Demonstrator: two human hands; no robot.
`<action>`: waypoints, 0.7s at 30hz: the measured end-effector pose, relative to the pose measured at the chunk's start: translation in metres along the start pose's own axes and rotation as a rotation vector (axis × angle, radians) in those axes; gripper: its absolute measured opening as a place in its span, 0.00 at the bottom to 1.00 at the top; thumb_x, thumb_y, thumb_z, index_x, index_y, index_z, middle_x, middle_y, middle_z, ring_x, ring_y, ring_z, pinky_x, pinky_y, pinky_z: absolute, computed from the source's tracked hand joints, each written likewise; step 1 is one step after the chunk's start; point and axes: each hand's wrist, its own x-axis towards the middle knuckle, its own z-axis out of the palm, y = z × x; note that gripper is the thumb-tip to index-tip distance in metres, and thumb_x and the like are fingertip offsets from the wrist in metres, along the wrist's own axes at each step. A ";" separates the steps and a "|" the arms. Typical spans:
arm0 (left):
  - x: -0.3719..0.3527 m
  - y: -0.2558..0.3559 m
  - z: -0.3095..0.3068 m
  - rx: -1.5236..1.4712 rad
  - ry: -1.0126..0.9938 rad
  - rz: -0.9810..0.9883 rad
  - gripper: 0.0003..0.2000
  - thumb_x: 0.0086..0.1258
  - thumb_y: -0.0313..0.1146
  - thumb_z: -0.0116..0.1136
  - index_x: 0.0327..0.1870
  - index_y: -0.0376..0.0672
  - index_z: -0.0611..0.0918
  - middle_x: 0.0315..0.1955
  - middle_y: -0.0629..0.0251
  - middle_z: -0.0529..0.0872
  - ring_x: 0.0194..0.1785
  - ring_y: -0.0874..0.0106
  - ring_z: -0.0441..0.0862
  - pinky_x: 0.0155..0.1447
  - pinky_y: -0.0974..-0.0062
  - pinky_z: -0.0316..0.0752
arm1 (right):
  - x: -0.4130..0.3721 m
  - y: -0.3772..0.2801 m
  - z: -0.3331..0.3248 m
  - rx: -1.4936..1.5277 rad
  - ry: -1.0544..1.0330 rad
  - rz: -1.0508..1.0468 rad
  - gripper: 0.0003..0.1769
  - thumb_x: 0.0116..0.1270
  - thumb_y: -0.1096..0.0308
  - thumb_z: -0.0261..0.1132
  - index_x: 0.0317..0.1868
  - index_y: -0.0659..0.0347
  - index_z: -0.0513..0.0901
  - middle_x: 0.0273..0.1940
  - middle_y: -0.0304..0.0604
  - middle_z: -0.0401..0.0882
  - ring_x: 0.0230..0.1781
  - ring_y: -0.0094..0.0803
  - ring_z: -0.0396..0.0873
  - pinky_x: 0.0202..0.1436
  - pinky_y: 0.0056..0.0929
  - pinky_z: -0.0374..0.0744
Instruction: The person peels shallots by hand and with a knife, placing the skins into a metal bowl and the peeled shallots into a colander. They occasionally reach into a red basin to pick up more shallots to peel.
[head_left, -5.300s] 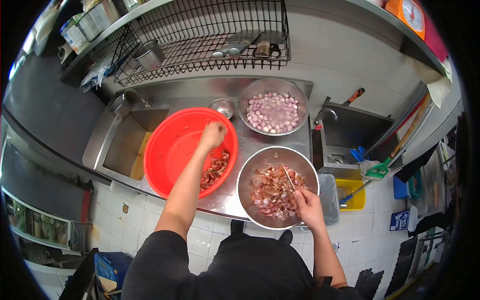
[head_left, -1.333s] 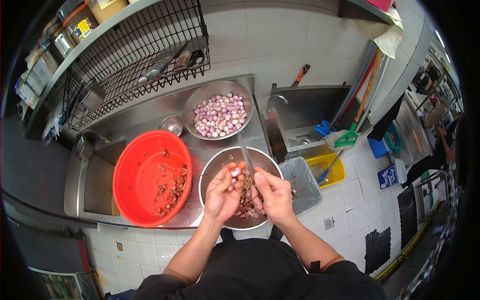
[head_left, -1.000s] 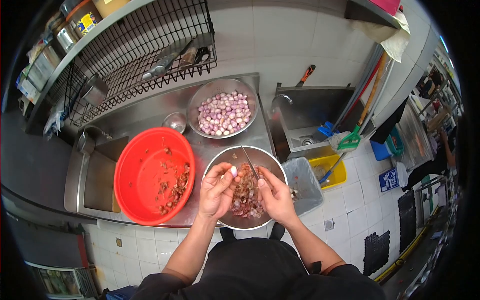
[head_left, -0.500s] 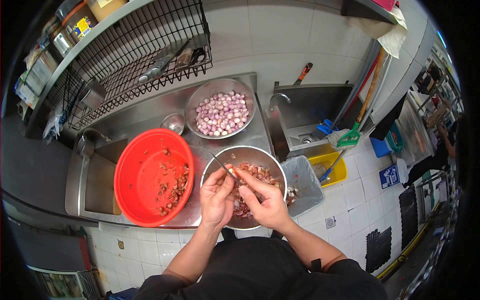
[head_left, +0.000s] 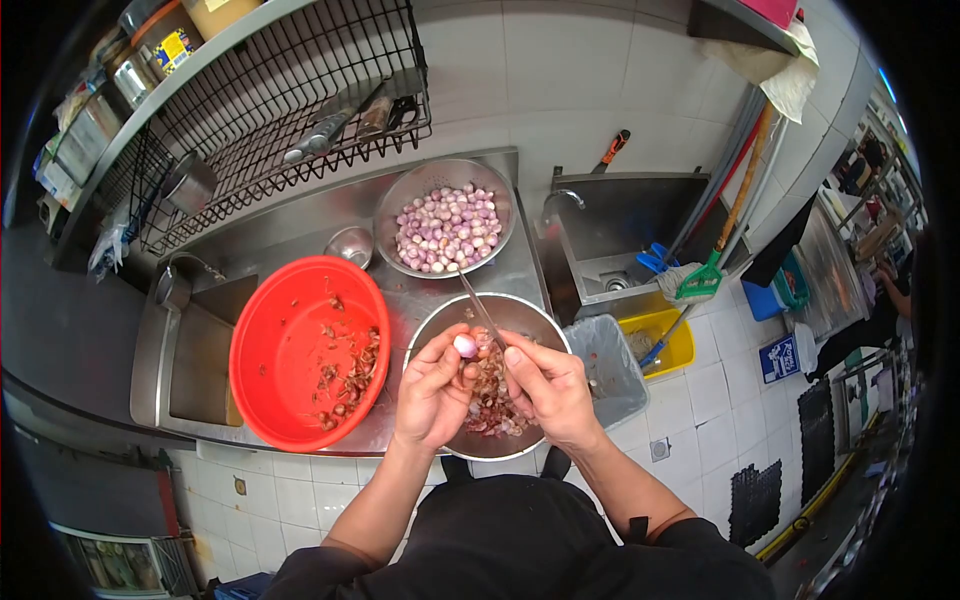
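Note:
Between the fingertips of my left hand [head_left: 432,395] is a peeled shallot [head_left: 465,345], pale with a purple tint. My right hand [head_left: 555,390] grips a small knife [head_left: 482,310], its blade pointing up and away to the left. Both hands are above a steel bowl [head_left: 425,330] holding brownish-red skins [head_left: 495,400]. Behind it, a steel colander [head_left: 385,205] is filled with peeled shallots [head_left: 448,228]. To the left, a red basin [head_left: 270,355] contains a few unpeeled shallots [head_left: 335,412] and loose skins.
A small metal bowl [head_left: 350,245] stands behind the red basin. Sinks lie left [head_left: 205,350] and back right [head_left: 625,235]. Right of the steel bowl is a bin with a clear liner [head_left: 615,370], beside a yellow bucket [head_left: 680,345]. A wire rack [head_left: 280,110] hangs above the counter.
The knife has come away from the shallot and now points farther up. My right hand has shifted slightly right; the shallot shows more fully in my left fingers.

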 end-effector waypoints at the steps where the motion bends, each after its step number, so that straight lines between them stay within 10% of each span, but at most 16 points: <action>1: 0.000 0.001 0.001 -0.045 0.053 -0.037 0.13 0.78 0.25 0.51 0.60 0.33 0.78 0.49 0.57 0.85 0.49 0.69 0.83 0.54 0.77 0.80 | 0.000 -0.002 0.001 0.000 0.000 0.000 0.19 0.76 0.67 0.61 0.63 0.65 0.80 0.29 0.30 0.78 0.24 0.13 0.70 0.28 0.15 0.70; 7: 0.000 -0.007 -0.015 0.055 0.043 0.002 0.14 0.77 0.27 0.53 0.60 0.34 0.78 0.48 0.58 0.86 0.50 0.69 0.83 0.55 0.76 0.80 | -0.001 -0.002 0.001 -0.081 0.010 -0.055 0.19 0.76 0.66 0.62 0.62 0.65 0.81 0.28 0.30 0.78 0.26 0.12 0.70 0.30 0.17 0.72; 15: -0.004 -0.014 -0.014 0.107 0.030 0.099 0.13 0.74 0.23 0.57 0.58 0.35 0.79 0.49 0.60 0.85 0.51 0.71 0.84 0.57 0.76 0.79 | -0.014 0.004 0.012 -0.190 -0.038 -0.138 0.22 0.74 0.72 0.61 0.66 0.69 0.75 0.61 0.53 0.80 0.62 0.29 0.76 0.65 0.29 0.73; 21: -0.007 -0.019 -0.004 0.291 0.070 0.264 0.14 0.72 0.20 0.59 0.57 0.35 0.79 0.48 0.60 0.85 0.50 0.75 0.83 0.56 0.76 0.79 | -0.011 0.007 0.015 -0.444 -0.014 -0.391 0.20 0.72 0.75 0.62 0.63 0.70 0.78 0.56 0.58 0.83 0.59 0.36 0.82 0.62 0.30 0.76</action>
